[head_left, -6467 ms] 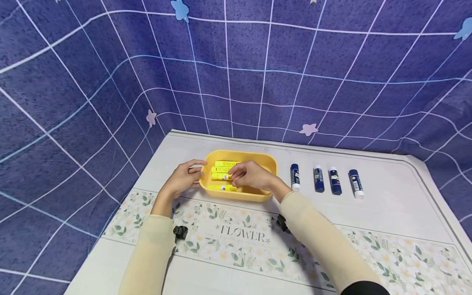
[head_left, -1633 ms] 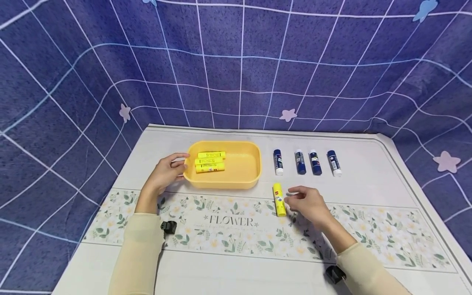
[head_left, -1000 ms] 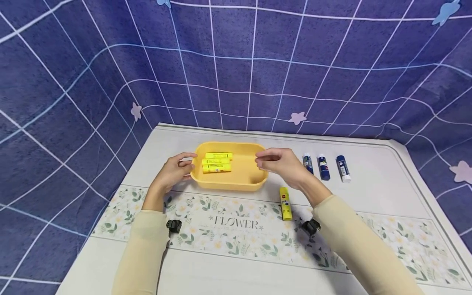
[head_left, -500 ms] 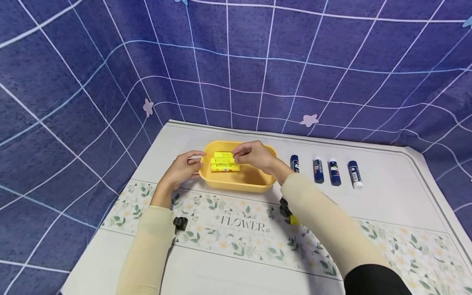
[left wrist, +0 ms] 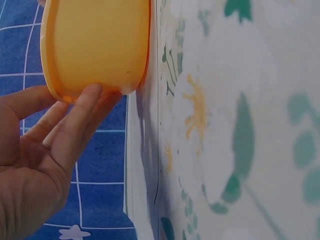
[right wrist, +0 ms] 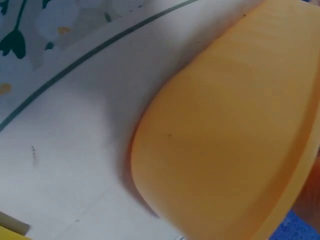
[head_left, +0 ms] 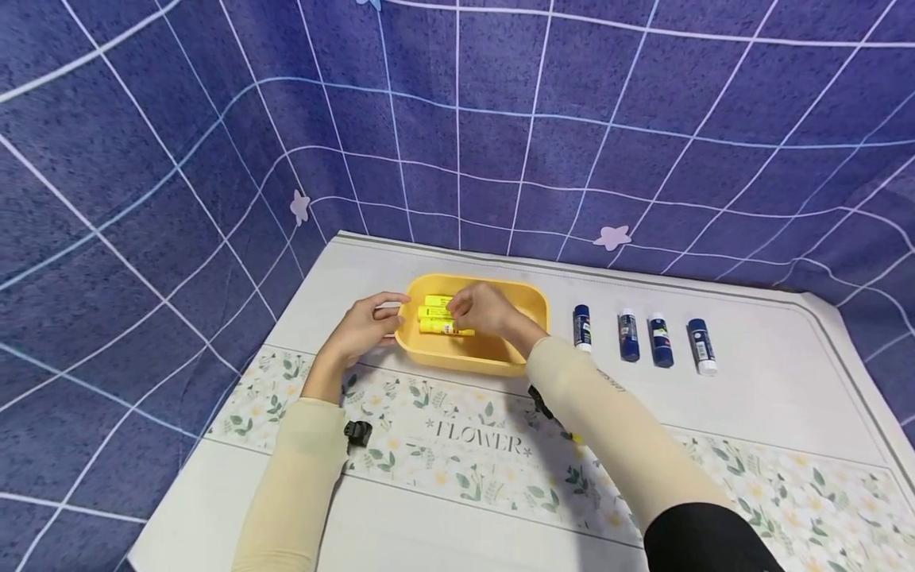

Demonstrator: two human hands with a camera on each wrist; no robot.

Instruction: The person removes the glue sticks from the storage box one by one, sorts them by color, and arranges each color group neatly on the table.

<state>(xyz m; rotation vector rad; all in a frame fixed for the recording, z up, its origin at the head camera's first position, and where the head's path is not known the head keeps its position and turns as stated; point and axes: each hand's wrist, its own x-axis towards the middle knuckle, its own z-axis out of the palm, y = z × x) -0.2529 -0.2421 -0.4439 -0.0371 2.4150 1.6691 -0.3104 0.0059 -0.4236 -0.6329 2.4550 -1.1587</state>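
A yellow tray (head_left: 468,365) holds 3 yellow glue sticks side by side, among them the front glue stick (head_left: 438,326). My left hand (head_left: 363,327) holds the tray's left end; in the left wrist view, the fingers of that hand (left wrist: 42,165) lie at the rim and outer wall. Inside the tray, my right hand (head_left: 488,310) pinches at the right ends of the glue sticks, its fingertips partly covering them. Another yellow glue stick (head_left: 577,438) lies on the table, mostly hidden under my right sleeve. The right wrist view shows mainly the tray's outer wall (right wrist: 215,140).
Several blue glue sticks with white ends stand in a loose row right of the tray, such as the leftmost blue glue stick (head_left: 582,327) and the rightmost blue glue stick (head_left: 702,347). A blue curtain (head_left: 536,143) closes off the table's back and left.
One yellow glue stick went from the tray to the table in front. My right hand then returned over the tray and reached down to the remaining sticks. The left hand stays at the tray's end.
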